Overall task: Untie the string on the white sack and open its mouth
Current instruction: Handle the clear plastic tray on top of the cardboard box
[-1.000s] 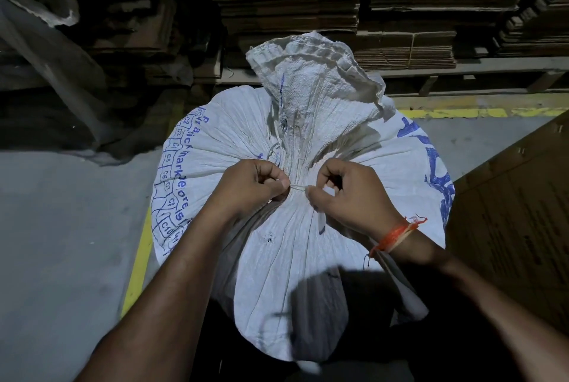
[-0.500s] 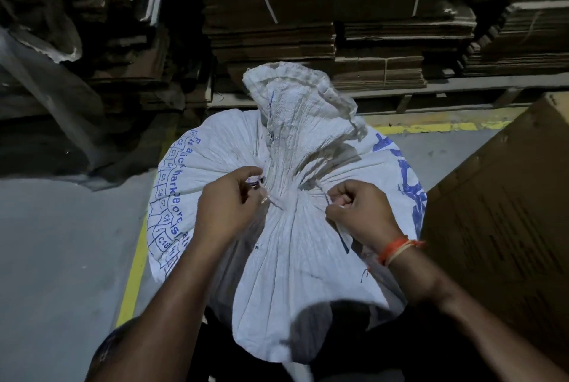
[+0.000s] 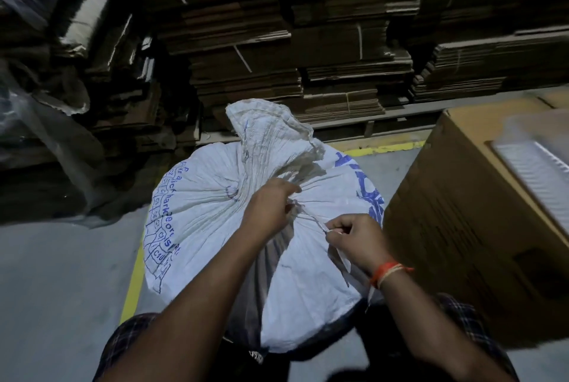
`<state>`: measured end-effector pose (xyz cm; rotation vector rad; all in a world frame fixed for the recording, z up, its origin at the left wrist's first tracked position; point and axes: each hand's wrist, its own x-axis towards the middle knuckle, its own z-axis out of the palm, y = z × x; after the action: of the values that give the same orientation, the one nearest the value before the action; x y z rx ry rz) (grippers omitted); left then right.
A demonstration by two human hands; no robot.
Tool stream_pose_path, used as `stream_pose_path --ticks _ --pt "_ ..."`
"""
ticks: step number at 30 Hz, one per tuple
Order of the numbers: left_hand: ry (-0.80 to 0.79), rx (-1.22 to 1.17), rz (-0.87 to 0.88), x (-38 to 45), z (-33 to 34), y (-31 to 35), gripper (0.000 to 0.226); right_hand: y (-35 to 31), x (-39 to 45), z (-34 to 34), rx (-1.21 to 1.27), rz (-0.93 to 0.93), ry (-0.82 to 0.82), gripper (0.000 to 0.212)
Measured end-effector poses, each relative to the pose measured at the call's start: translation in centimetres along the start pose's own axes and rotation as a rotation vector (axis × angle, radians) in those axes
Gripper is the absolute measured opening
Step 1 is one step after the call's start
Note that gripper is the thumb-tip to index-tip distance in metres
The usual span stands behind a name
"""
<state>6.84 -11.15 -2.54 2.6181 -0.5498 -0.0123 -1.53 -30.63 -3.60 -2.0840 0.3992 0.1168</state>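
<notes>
A full white woven sack with blue print stands in front of me, its gathered neck sticking up and still bunched. A thin pale string runs from the neck's base down to the right. My left hand presses against the base of the neck, fingers curled around the gathered cloth where the string starts. My right hand, with an orange wrist thread, pinches the free end of the string and holds it taut, pulled away from the neck.
A large brown cardboard box stands close on the right, touching the sack. Stacks of flattened cardboard fill the back on a pallet. Yellow floor lines run left of the sack and behind it. Grey floor lies to the left.
My right hand has drawn the string out toward the lower right, away from the neck. My left hand shifted right onto the neck's base. The camera view tilted and moved left.
</notes>
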Motion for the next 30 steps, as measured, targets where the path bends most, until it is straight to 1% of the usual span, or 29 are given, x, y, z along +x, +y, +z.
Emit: stream_pose_path --ticks 2,6,8,10,13,14,16,18,21,22,23,25,27,30 --pt "-0.063 0.082 0.009 1.2 0.5 0.3 0.044 0.5 -0.5 -0.7 0.011 -0.006 0.022 0.016" --pt "-0.152 0.255 -0.012 3.1 1.1 -0.5 0.039 1.4 -0.9 -2.1 0.008 -0.020 0.077 0.021" --pt "-0.172 0.304 -0.038 3.7 1.1 -1.1 0.038 1.6 -0.9 -2.7 -0.006 -0.031 0.103 0.022" --pt "-0.148 0.337 -0.048 4.0 1.0 -1.5 0.030 1.9 -0.9 -3.0 -0.015 -0.036 0.145 0.023" --pt "-0.099 0.408 0.011 4.3 0.7 -1.3 0.020 2.2 -0.6 -3.5 -0.009 -0.011 0.248 0.025" --pt "-0.126 0.420 0.041 4.4 0.5 -1.0 0.018 2.2 -0.5 -3.8 -0.007 -0.008 0.287 0.025" --pt "-0.235 0.413 0.107 4.6 0.1 -0.2 0.017 2.2 -0.2 -4.3 0.009 -0.010 0.362 0.024" --pt "-0.305 0.317 0.148 4.7 -0.6 1.0 0.020 2.3 0.2 -4.7 0.040 0.001 0.429 0.021" --pt "-0.297 -0.012 0.224 4.9 -1.8 2.5 0.020 2.8 0.8 -5.2 0.064 0.031 0.489 0.015" --pt "-0.301 -0.085 0.253 5.1 -2.1 2.9 0.019 2.9 1.0 -5.3 0.068 0.039 0.497 0.012" --pt "-0.321 -0.151 0.260 5.3 -2.5 3.1 0.018 3.0 1.1 -5.4 0.075 0.045 0.503 0.011" --pt "-0.407 -0.288 0.207 5.9 -3.3 3.7 0.024 3.2 1.2 -5.8 0.091 0.057 0.509 0.010" --pt "-0.490 -0.359 0.178 6.3 -3.8 4.0 0.031 3.3 1.1 -6.0 0.103 0.061 0.500 0.009" --pt "-0.492 -0.286 0.240 6.2 -4.4 3.9 0.029 3.2 0.9 -6.2 0.115 0.054 0.486 0.008"
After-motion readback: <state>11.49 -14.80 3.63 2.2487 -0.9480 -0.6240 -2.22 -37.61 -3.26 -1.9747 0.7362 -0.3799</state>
